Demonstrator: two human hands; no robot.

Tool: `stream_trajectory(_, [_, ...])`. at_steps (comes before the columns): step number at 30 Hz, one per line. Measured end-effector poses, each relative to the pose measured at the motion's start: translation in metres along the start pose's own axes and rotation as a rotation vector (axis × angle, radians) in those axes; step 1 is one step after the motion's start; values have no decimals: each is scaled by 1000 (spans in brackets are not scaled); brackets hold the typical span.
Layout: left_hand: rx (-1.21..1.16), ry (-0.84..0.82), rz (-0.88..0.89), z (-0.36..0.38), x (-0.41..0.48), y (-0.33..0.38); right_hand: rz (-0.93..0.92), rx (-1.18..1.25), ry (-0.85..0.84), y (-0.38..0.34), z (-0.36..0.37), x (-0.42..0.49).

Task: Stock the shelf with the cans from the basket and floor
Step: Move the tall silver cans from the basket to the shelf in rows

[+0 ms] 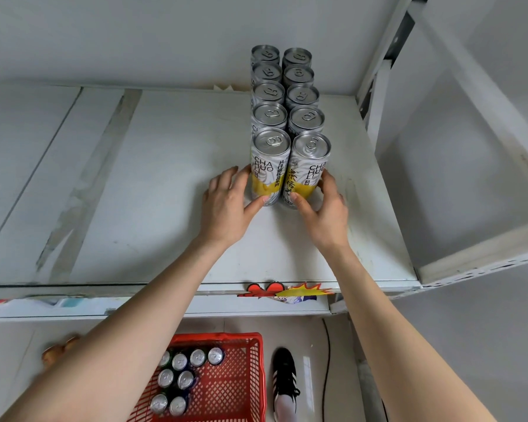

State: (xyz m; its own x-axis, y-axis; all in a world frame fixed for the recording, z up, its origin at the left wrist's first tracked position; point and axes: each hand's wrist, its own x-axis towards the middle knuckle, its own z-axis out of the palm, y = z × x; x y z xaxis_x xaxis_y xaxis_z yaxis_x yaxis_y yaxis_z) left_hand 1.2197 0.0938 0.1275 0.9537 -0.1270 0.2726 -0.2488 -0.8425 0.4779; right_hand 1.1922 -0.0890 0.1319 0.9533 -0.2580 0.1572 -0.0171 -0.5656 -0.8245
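Two rows of several tall silver-and-yellow cans stand on the white shelf (171, 166), running from front to back. My left hand (226, 205) grips the front can of the left row (270, 166), thumb on its lower front and fingers round its left side. My right hand (325, 208) grips the front can of the right row (308, 169) the same way from the right. Both front cans stand upright, touching each other. Below the shelf, a red basket (241, 388) on the floor holds several more cans (180, 379), partly hidden by my left forearm.
The shelf's metal upright (375, 68) and right edge lie just right of the cans. A bright sticker (287, 292) marks the shelf's front edge. On the floor are my black-and-white shoe (284, 382) and a black cable (326, 376). Bare shelf surface stretches left of the cans.
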Motion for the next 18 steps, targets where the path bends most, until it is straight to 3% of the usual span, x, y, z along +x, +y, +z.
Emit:
stream_trajectory(8, [313, -45, 69, -21, -35, -5, -43, -490, 95, -11, 5, -36])
stream_trajectory(18, [446, -34, 119, -53, -109, -18, -77, -715, 142, -17, 2, -111])
